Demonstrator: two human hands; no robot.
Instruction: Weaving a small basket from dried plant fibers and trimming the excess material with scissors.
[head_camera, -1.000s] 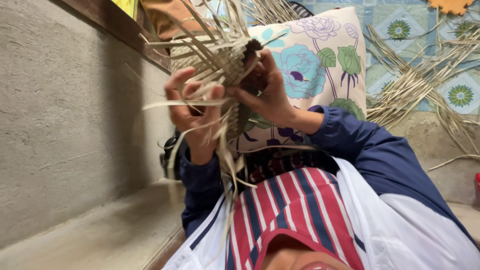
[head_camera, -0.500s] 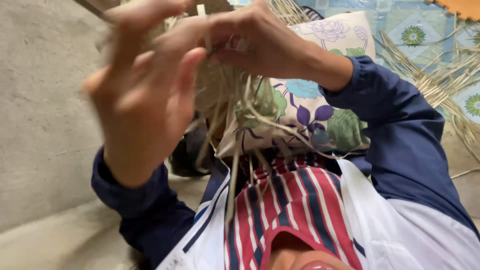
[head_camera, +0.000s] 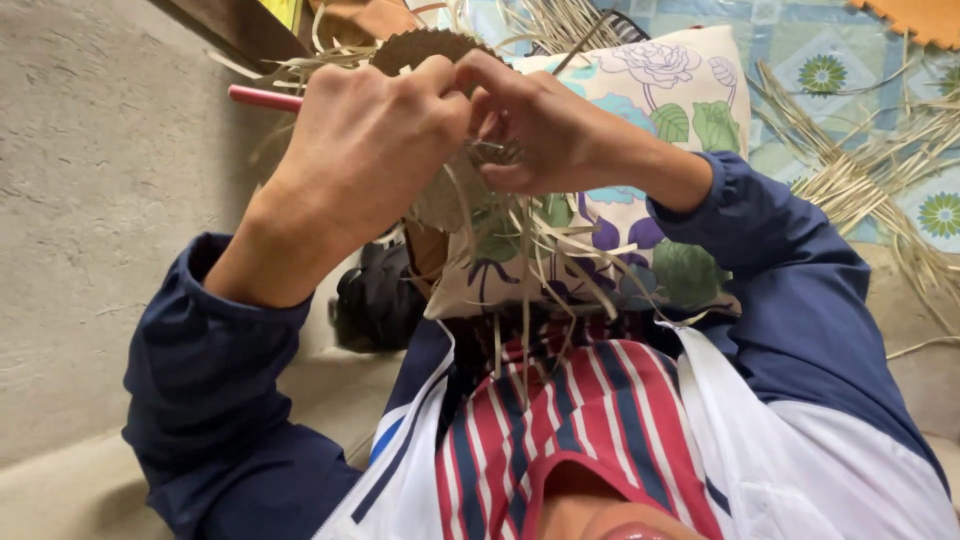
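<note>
1. Evidently the step in hand is plaiting: both hands work a small woven straw piece (head_camera: 452, 195), held up in front of the chest and mostly hidden behind the fingers.
2. The left hand (head_camera: 370, 140) is curled shut, thumb and fingertips pinched on the upper edge of the weave. The right hand (head_camera: 555, 130) meets it from the other side, fingers bent and pressed together on the same spot, so the two hands touch.
3. Loose strips (head_camera: 530, 265) hang from the piece over the striped shirt (head_camera: 560, 420), fanning out in several directions.
4. Behind the hands lie a floral cushion (head_camera: 680, 90), a pink stick (head_camera: 262, 97) and a brown scalloped disc (head_camera: 420, 45). A bundle of straw (head_camera: 870, 180) rests on the patterned mat to the right, well apart from the work.
5. As a judgement, the next move calls for one hand to keep the crossing pinned while the other frees a single hanging strip and tucks it in. Letting go with both would likely loosen the weave.
6. Compared with half a second ago, the left hand was spread open and close to the camera. Now it has drawn back and closed on the piece, and the cushion shows more fully.
</note>
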